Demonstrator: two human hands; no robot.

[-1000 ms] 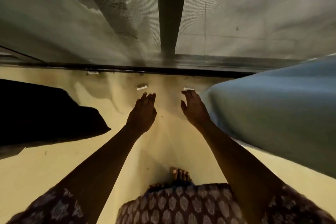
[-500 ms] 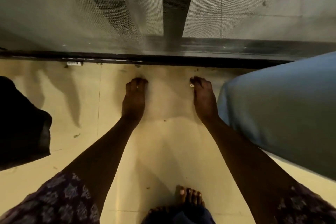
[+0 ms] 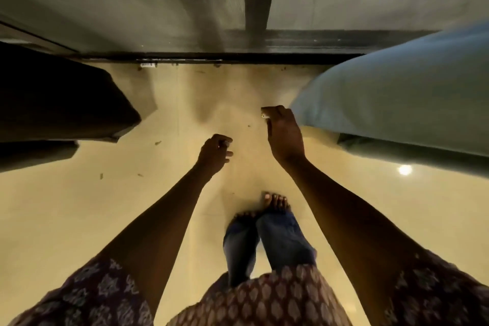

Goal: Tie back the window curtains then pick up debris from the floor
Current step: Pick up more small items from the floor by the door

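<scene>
The person stood bent over a glossy cream floor (image 3: 79, 219) by the window sill, both arms reaching down. The right hand (image 3: 284, 135) pinched a small pale scrap (image 3: 263, 115) at its fingertips, just clear of the blue-grey curtain (image 3: 397, 92) hanging to its right. The left hand (image 3: 215, 152) had its fingers curled in around something small and pale; whether that was debris or only a nail I cannot tell.

More debris lay on the floor: 1 white piece (image 3: 147, 64) against the black window track (image 3: 238, 57), far ahead and to the left of both hands, and dark specks (image 3: 158, 142) scattered left of the left hand. So the left hand was the nearer one for whatever came next, and the white piece's long side ran along the track, which likely favoured a reach forward and leftward. The dark curtain (image 3: 60, 103) hung at the left edge.
</scene>
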